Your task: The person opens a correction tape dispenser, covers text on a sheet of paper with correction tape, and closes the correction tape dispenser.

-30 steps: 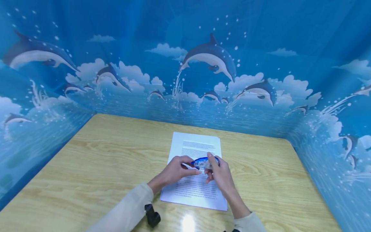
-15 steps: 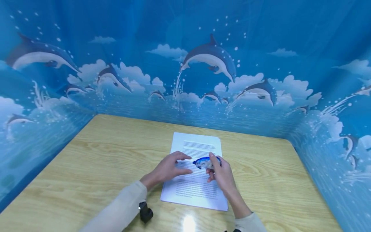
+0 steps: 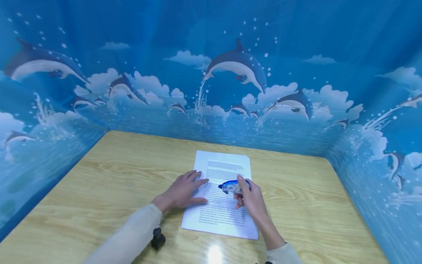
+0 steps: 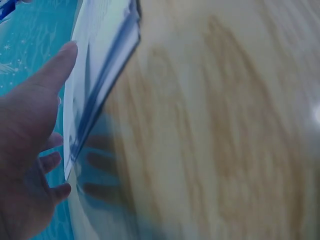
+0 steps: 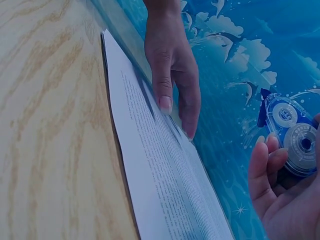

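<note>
Backdrop with printed dolphins is hung behind a wood-grain surface. On the surface a stack of printed paper is laid, edges slightly uneven; judged limp and easily creased. Left hand is seen with fingers spread at the stack's left edge; firmness of contact cannot be told. By the right hand a correction tape dispenser is pinched between thumb and fingers above the stack. Dispenser judged light, stiff, somewhat slippery; best gripped at its broad rear. Inside its clear case, two reels are enclosed.
</note>
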A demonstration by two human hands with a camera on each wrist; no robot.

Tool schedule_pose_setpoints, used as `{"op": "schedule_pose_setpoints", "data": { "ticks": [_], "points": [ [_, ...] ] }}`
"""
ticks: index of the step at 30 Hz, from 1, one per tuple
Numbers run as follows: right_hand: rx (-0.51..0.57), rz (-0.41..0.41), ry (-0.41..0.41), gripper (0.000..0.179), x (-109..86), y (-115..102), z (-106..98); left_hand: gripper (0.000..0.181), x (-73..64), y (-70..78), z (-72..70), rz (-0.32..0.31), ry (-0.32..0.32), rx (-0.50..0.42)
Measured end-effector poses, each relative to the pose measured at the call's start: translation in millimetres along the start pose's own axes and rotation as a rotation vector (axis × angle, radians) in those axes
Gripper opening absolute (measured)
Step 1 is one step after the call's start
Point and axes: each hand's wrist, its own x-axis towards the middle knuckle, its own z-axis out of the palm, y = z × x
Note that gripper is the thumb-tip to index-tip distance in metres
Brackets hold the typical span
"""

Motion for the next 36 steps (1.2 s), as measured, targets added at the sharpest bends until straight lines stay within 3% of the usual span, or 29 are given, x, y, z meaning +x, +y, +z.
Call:
{"op": "schedule_pose_setpoints", "data": {
  "ticks": [15,22,32,36],
  "points": [
    [-0.014,0.001,0.003,0.061,-0.2,1.4,-0.7,0.082,-7.1,-15.4,2.1,-0.011,-0.085,0.072],
    [-0.016,0.01,0.029,0.06,0.4,3.3,-3.3,0.083,-8.7,-17.9,3.1,-0.011,-0.123,0.058],
    [0.065,0.063,0.09,0.057,1.6,0.9,-12.5,0.085,-11.6,-20.9,4.9,0.019,-0.133,0.1],
    [0.159,0.102,0.111,0.057,2.4,-1.5,-14.8,0.083,-13.4,-20.8,5.8,0.024,-0.129,0.106]
  ]
}}
